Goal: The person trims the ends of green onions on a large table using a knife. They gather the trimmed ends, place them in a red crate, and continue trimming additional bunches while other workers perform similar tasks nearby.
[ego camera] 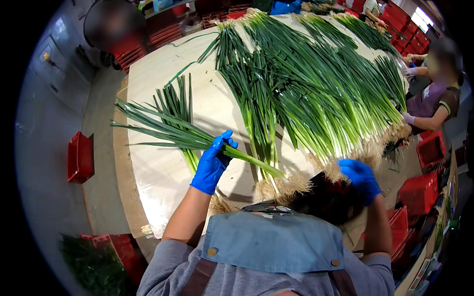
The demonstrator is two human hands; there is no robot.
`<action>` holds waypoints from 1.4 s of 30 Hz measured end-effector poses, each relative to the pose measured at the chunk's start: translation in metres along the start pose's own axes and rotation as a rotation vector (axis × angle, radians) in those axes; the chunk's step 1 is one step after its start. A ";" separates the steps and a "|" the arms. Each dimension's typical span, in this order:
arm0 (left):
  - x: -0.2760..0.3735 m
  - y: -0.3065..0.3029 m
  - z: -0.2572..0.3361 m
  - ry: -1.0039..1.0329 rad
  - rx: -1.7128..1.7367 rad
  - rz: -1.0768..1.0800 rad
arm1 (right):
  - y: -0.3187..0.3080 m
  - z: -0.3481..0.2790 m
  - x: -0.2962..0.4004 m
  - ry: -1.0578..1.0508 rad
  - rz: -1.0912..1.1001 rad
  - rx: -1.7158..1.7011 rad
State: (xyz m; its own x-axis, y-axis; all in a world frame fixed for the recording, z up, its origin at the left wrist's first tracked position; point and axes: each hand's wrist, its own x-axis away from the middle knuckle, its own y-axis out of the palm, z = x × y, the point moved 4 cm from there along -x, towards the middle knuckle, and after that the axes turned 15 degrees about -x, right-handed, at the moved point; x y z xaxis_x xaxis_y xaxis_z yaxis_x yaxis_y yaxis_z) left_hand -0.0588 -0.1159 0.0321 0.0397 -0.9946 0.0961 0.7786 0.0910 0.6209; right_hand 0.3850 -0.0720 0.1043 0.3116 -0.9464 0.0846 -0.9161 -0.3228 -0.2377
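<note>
In a blue glove, my left hand [216, 161] grips a few long green onions [251, 159] by their lower stalks. Their leaves fan out to the left and their roots point right. Beneath them, on the pale tabletop [163, 188], lies a small bunch of green onions [190, 157]. A narrow pile [259, 122] rests just right of my left hand, roots towards me. My right hand [359, 179], also blue-gloved, is blurred at the roots [335, 168] of the large green onion heap [318, 85]; whether its fingers hold any cannot be made out.
A co-worker [431, 96] in light gloves stands at the table's right side, one hand near the heap's roots. Red crates [420, 192] stand on the right. Another red crate [80, 157] sits on the floor at left. Leafy greens [92, 266] lie by a crate at lower left.
</note>
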 end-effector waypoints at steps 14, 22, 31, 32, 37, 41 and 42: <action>0.010 0.011 -0.009 -0.042 0.086 -0.031 | 0.197 0.020 -0.032 0.204 -0.292 -0.351; 0.005 0.012 -0.006 -0.003 0.095 -0.086 | 0.190 0.009 -0.032 0.311 -0.144 -0.522; -0.001 -0.030 0.005 0.048 0.175 0.200 | 0.126 0.024 -0.026 0.154 0.008 -0.674; -0.002 -0.042 0.005 0.064 0.178 0.215 | 0.102 0.028 -0.026 0.144 0.031 -0.592; -0.002 -0.042 0.007 0.043 0.113 0.282 | -0.017 0.043 -0.017 -0.181 0.194 0.891; -0.007 -0.014 -0.005 -0.039 0.086 0.287 | 0.084 -0.033 -0.021 -0.178 -0.142 0.416; -0.010 -0.007 -0.007 -0.046 0.100 0.261 | 0.116 -0.040 -0.023 -0.113 -0.225 0.310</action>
State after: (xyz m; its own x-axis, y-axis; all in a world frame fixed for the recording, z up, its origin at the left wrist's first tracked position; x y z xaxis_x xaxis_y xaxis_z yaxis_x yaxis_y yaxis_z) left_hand -0.0601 -0.1073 0.0216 0.2010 -0.9336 0.2966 0.6803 0.3509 0.6435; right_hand 0.2618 -0.0871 0.1134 0.5372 -0.8410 0.0650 -0.7076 -0.4912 -0.5079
